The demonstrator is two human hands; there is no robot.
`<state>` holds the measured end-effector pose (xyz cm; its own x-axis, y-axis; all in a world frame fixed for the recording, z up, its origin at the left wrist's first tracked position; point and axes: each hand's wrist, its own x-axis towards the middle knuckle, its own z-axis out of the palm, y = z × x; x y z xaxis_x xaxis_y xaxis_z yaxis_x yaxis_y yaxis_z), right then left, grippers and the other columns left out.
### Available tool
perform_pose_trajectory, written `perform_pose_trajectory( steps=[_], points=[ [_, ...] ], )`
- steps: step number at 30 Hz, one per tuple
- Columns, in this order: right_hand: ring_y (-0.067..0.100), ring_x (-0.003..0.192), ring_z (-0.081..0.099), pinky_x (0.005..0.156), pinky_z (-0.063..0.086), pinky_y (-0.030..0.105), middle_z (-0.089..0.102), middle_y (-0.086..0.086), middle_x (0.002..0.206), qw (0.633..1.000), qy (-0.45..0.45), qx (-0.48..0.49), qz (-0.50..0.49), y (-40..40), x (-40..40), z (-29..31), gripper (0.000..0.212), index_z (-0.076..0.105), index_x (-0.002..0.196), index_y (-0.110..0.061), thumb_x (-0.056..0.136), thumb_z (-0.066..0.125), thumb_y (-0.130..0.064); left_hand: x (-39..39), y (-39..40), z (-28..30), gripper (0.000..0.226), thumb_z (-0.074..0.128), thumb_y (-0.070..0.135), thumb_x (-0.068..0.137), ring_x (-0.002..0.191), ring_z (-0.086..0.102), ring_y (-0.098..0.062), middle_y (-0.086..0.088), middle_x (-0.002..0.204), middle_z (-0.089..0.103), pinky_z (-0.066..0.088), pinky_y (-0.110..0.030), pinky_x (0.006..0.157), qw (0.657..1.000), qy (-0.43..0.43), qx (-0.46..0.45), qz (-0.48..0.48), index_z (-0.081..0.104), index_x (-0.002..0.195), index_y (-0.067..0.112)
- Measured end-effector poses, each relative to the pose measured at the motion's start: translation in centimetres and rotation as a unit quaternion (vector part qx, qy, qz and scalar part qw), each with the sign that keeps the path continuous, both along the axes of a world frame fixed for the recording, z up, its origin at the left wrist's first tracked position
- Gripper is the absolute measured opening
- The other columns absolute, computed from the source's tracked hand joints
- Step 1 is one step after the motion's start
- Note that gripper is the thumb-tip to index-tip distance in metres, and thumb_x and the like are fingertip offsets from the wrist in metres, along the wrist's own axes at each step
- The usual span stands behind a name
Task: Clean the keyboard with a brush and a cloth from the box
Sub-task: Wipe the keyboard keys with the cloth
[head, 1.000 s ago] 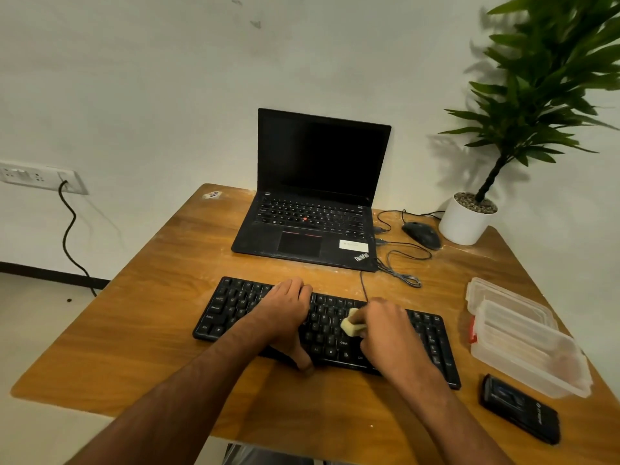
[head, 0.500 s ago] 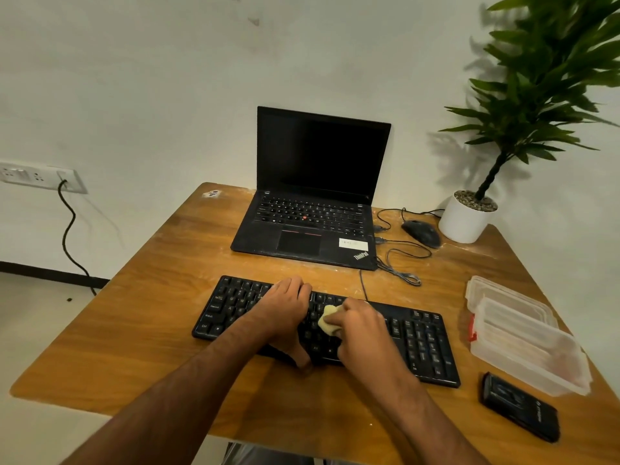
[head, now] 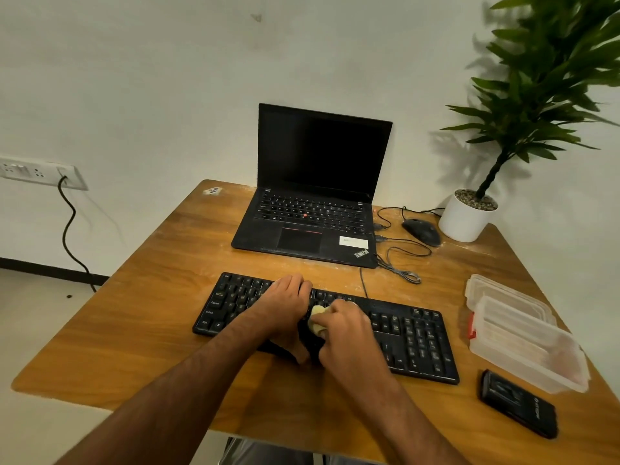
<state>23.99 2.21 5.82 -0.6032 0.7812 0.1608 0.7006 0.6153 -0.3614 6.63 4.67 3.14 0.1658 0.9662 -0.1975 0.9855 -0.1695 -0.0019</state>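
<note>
A black keyboard (head: 412, 333) lies across the front middle of the wooden table (head: 161, 323). My right hand (head: 345, 330) is closed around a bunched pale yellow cloth (head: 317, 317) and presses it on the keys near the keyboard's middle. My left hand (head: 285, 307) lies flat on the keys just left of it, its thumb over the front edge, holding the keyboard. A clear plastic box (head: 526, 344) with its lid (head: 503, 293) beside it sits at the right. No brush is in sight.
An open black laptop (head: 318, 199) stands behind the keyboard, with a mouse (head: 422, 231) and loose cables (head: 399, 260) to its right. A potted plant (head: 468, 216) fills the back right corner. A black phone-like device (head: 518, 402) lies at the front right.
My right hand has slid the cloth leftward along the keys, from right of the keyboard's middle up against my left hand. The left hand has stayed in place.
</note>
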Motion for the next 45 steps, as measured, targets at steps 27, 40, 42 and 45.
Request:
perform_pose_trajectory(
  steps=[27, 40, 42, 45],
  points=[
    [0.008, 0.120, 0.055, 0.102, 0.046, 0.021, 0.060, -0.008, 0.127, 0.996, -0.046, -0.055, -0.055, 0.1, 4.8, 1.5, 0.037, 0.067, 0.125, -0.027, 0.092, 0.067, -0.011, -0.2, 0.0, -0.2, 0.139, 0.084, 0.078, 0.054, 0.138, 0.031, -0.027, -0.009, 0.149, 0.031, 0.028, -0.044, 0.124, 1.000, -0.001, -0.014, 0.008, 0.021, 0.156, 0.008],
    [0.009, 0.103, 0.041, 0.090, 0.046, 0.029, 0.047, -0.011, 0.112, 0.997, -0.026, 0.012, 0.077, -1.7, 2.9, -1.0, 0.046, 0.066, 0.127, -0.028, 0.089, 0.063, -0.001, -0.1, -0.1, -0.2, 0.134, 0.085, 0.072, 0.060, 0.136, 0.033, -0.026, -0.011, 0.147, 0.032, 0.029, -0.041, 0.123, 1.000, 0.016, -0.010, 0.003, 0.021, 0.156, 0.004],
    [0.009, 0.107, 0.040, 0.093, 0.045, 0.030, 0.045, -0.013, 0.113, 0.996, -0.050, 0.010, 0.077, -1.5, 4.0, -0.9, 0.047, 0.066, 0.127, -0.029, 0.089, 0.064, -0.001, -0.1, -0.1, -0.2, 0.135, 0.084, 0.074, 0.059, 0.136, 0.032, -0.027, -0.010, 0.149, 0.032, 0.030, -0.042, 0.123, 1.000, 0.015, -0.014, 0.006, 0.021, 0.156, 0.005],
    [0.009, 0.103, 0.043, 0.090, 0.047, 0.031, 0.046, -0.014, 0.106, 0.995, -0.072, 0.029, 0.061, -1.3, 5.4, -0.8, 0.050, 0.070, 0.121, -0.030, 0.081, 0.068, 0.000, -0.1, 0.0, 0.0, 0.136, 0.084, 0.076, 0.057, 0.135, 0.033, -0.026, -0.008, 0.148, 0.032, 0.029, -0.043, 0.123, 1.000, 0.004, -0.018, 0.009, 0.021, 0.156, 0.007]
  ],
)
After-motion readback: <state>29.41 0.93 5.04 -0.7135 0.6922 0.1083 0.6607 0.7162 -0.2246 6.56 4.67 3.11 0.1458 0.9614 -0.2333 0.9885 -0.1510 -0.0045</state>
